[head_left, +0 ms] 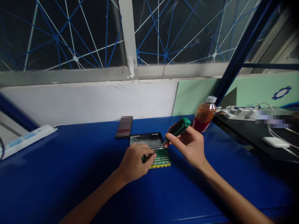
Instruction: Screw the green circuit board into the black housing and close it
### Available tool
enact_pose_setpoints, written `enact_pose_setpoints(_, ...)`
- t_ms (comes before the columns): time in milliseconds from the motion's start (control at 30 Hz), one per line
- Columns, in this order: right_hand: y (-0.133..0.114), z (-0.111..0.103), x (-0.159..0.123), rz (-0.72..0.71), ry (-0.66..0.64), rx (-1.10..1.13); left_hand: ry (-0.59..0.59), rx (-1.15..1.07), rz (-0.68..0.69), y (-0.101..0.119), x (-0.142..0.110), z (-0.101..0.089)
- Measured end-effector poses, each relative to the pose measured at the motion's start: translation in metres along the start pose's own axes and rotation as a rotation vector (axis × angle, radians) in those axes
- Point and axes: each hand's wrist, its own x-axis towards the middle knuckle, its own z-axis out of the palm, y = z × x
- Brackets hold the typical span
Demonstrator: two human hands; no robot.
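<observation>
My right hand (190, 146) is closed around a screwdriver (178, 128) with a green and black handle. Its thin shaft slants down to the left, and its tip meets the fingers of my left hand (136, 160) above a green circuit board (163, 157). The left fingers are pinched on a small dark object with a green end (144, 158), whose kind I cannot make out. Rows of pale parts and a yellow front edge show on the board; my left hand hides its left side. Right behind it lies a shallow black case (147, 140), its grey inside facing up.
A dark phone-like slab (124, 127) lies behind the case on the blue table (93, 193). A bottle of reddish-brown drink (204, 115) stands at the back right. White power strips (30, 138) sit at left and right, with cables and a white adapter (275, 142) on the black surface.
</observation>
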Motion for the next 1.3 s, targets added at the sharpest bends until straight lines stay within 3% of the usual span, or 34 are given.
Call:
enact_pose_setpoints(300, -0.001, -0.001, 0.001, -0.008, 0.015, -0.031, -0.033, -0.017, 0.001, -0.005, -0.001, 0.003)
enact_pose_setpoints(1300, -0.005, -0.004, 0.002, 0.001, 0.059, -0.088, 0.049, -0.077, 0.022, -0.007, -0.002, 0.005)
